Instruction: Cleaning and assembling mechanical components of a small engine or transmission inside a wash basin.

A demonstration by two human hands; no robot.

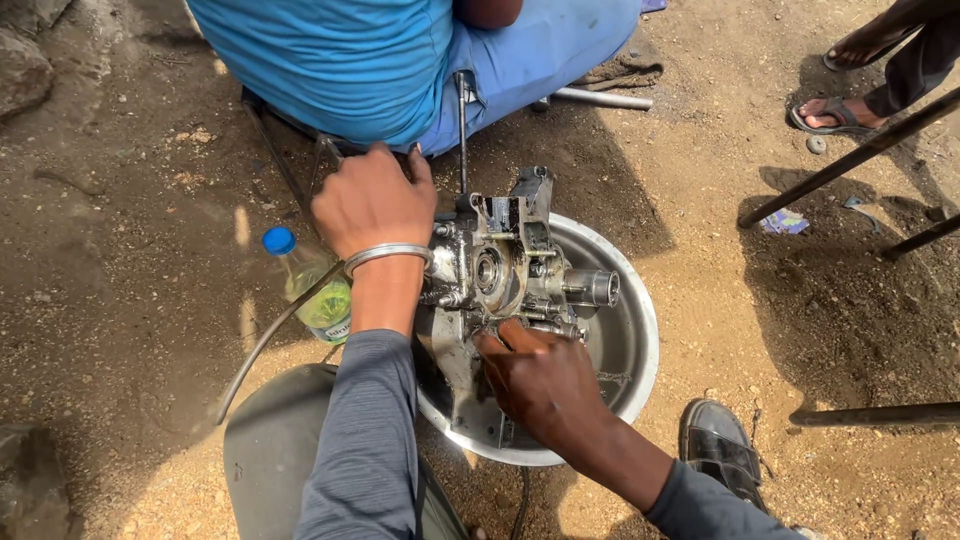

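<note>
Sandy ground carries a steel basin (630, 345) with a greasy metal engine casing (500, 275) standing in it. It looks heavy, rigid and slippery. Left hand (372, 200) grips its upper edge with curled fingers; right hand (545, 385) fingers press its lower face.

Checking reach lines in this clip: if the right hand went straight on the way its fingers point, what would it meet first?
The right hand already touches the greasy metal engine casing standing in the steel basin; going on up-left, it would likely press into that casing, though depth is unclear.

I count one engine casing (500, 275), one metal basin (630, 340), one plastic bottle (315, 285) at nine o'clock, two sandalled feet (835, 115) at two.
</note>
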